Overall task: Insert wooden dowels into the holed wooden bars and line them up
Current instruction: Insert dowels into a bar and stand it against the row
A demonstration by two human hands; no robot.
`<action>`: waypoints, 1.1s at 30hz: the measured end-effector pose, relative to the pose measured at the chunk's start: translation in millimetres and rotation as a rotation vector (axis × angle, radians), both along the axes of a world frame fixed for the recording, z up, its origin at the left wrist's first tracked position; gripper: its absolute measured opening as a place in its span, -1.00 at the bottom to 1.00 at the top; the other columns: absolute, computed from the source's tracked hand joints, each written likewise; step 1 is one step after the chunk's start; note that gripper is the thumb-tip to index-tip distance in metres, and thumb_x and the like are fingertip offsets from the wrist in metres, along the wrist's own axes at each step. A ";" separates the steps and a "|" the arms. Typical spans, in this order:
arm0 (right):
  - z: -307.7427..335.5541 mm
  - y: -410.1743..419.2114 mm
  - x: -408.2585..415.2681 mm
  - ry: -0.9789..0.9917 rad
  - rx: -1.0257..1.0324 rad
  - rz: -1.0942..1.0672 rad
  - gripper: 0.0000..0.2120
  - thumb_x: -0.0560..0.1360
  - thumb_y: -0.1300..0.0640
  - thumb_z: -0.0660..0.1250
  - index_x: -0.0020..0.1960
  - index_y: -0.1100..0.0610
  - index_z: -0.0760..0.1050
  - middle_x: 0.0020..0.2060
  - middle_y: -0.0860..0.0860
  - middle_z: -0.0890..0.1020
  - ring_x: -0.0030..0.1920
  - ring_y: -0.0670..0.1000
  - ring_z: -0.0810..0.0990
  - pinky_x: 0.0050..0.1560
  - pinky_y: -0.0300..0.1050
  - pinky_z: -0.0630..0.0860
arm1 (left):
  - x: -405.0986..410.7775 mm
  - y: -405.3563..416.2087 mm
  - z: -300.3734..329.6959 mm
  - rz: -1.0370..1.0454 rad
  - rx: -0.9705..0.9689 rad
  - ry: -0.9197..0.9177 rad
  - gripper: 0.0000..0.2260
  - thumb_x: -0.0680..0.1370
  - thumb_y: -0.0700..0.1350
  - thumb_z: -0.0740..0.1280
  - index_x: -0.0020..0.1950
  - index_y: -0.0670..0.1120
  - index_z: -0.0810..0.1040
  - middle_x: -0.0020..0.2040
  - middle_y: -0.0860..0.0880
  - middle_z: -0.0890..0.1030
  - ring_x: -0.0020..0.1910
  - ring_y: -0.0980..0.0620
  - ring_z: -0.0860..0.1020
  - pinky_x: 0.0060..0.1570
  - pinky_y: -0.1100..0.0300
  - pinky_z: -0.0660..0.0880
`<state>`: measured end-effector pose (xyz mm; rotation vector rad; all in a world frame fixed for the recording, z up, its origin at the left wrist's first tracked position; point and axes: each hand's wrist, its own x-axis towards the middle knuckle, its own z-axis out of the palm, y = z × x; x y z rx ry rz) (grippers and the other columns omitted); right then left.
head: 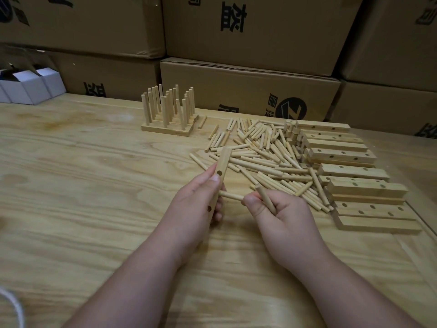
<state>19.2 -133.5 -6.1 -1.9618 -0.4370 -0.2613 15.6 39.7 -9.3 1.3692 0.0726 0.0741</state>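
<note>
Head view shows you a pale pine desk (82, 185) with strong grain, backed by a wall of stacked brown cardboard boxes (248, 88) printed in black. Three small white cartons (30, 87) sit far off to the left of your left hand, against the boxes.

Your left hand (196, 204) grips one holed wooden bar (218, 178) held roughly upright, thumb on its face; two holes show on it. Your right hand (279, 214) pinches one dowel (230, 196) whose far end meets the bar's side, and a second dowel (266, 200) is clamped between its curled fingers.

Just beyond your right hand lies the loose dowel pile (260, 152), too many and too tangled to count. Right of that pile is a heap of bare holed bars (350, 171), about ten, overlapping. Straight ahead of your left hand, well apart, stand the finished bars (169, 129) side by side with upright dowels, roughly two dozen pegs; the bar count there is unclear. One white cord (14, 308) curls at the near left edge.
</note>
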 end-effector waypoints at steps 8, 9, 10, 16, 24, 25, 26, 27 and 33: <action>-3.0 0.4 3.9 -0.079 0.056 -0.085 -0.87 0.54 -0.01 0.38 -0.16 -0.03 0.62 -0.39 -0.15 0.58 -0.35 -0.18 0.51 -0.33 -0.39 0.40 | -1.9 -4.4 6.4 -0.095 -0.033 0.032 -0.78 0.69 -0.09 0.22 0.08 -0.17 0.62 -0.28 -0.02 0.48 -0.40 0.05 0.41 -0.42 0.19 0.40; -3.0 0.6 4.1 -0.072 0.075 -0.094 -0.93 0.54 0.02 0.40 -0.12 -0.08 0.64 -0.32 -0.19 0.63 -0.29 -0.20 0.57 -0.27 -0.43 0.42 | -1.8 -4.7 6.6 -0.091 -0.040 0.034 -0.77 0.69 -0.07 0.21 0.06 -0.16 0.61 -0.28 -0.02 0.48 -0.41 0.05 0.41 -0.43 0.19 0.39; -2.9 0.6 4.3 -0.067 0.091 -0.106 -0.95 0.54 0.05 0.41 -0.05 -0.09 0.64 -0.24 -0.23 0.66 -0.22 -0.22 0.60 -0.22 -0.46 0.43 | -1.4 -4.4 6.7 -0.083 -0.064 0.041 -0.76 0.70 -0.06 0.20 0.04 -0.15 0.60 -0.29 -0.02 0.48 -0.42 0.05 0.39 -0.45 0.18 0.37; -0.4 1.5 3.3 -0.100 0.076 -0.131 -0.85 0.52 0.08 0.43 -0.06 -0.20 0.61 -0.12 -0.27 0.67 -0.08 -0.24 0.63 -0.10 -0.50 0.42 | 1.7 -1.5 3.4 -0.042 -0.200 0.077 -0.73 0.71 -0.02 0.19 -0.12 -0.05 0.58 -0.30 -0.02 0.45 -0.45 0.07 0.31 -0.51 0.24 0.22; 5.1 -3.9 3.1 -0.082 0.043 -0.110 -0.78 0.51 0.15 0.45 -0.10 -0.19 0.61 -0.16 -0.37 0.65 -0.06 -0.33 0.60 -0.09 -0.54 0.39 | -0.3 -0.8 4.6 -0.113 -0.158 0.093 -0.77 0.72 -0.01 0.15 -0.08 -0.05 0.45 -0.32 0.03 0.39 -0.46 0.10 0.25 -0.51 0.26 0.17; 6.0 -6.1 3.5 -0.073 0.046 -0.105 -0.80 0.51 0.16 0.45 -0.10 -0.16 0.62 -0.16 -0.37 0.65 -0.07 -0.33 0.60 -0.10 -0.54 0.39 | -1.4 -0.9 5.4 -0.127 -0.132 0.090 -0.78 0.72 -0.01 0.15 -0.07 -0.05 0.45 -0.32 0.04 0.39 -0.45 0.10 0.25 -0.51 0.26 0.16; 7.0 -8.0 3.7 -0.062 0.053 -0.096 -0.81 0.51 0.18 0.45 -0.10 -0.13 0.63 -0.16 -0.37 0.64 -0.07 -0.34 0.60 -0.10 -0.54 0.39 | -2.6 -0.9 6.1 -0.139 -0.103 0.087 -0.79 0.71 -0.01 0.15 -0.05 -0.06 0.44 -0.32 0.05 0.39 -0.44 0.10 0.25 -0.50 0.26 0.16; 7.8 -9.4 3.6 -0.053 0.058 -0.085 -0.82 0.51 0.18 0.45 -0.10 -0.11 0.63 -0.17 -0.37 0.64 -0.08 -0.34 0.59 -0.09 -0.54 0.39 | -3.8 -0.8 6.8 -0.148 -0.075 0.083 -0.80 0.71 0.00 0.15 -0.02 -0.07 0.44 -0.32 0.05 0.39 -0.43 0.09 0.25 -0.50 0.26 0.16; 12.0 -11.0 2.6 -0.028 0.058 -0.065 -0.82 0.51 0.20 0.44 -0.12 -0.10 0.62 -0.17 -0.31 0.66 -0.12 -0.32 0.60 -0.13 -0.53 0.39 | -8.7 0.6 9.1 -0.180 0.006 0.064 -0.79 0.71 0.02 0.13 0.07 -0.11 0.42 -0.29 0.04 0.39 -0.41 0.09 0.28 -0.47 0.24 0.20</action>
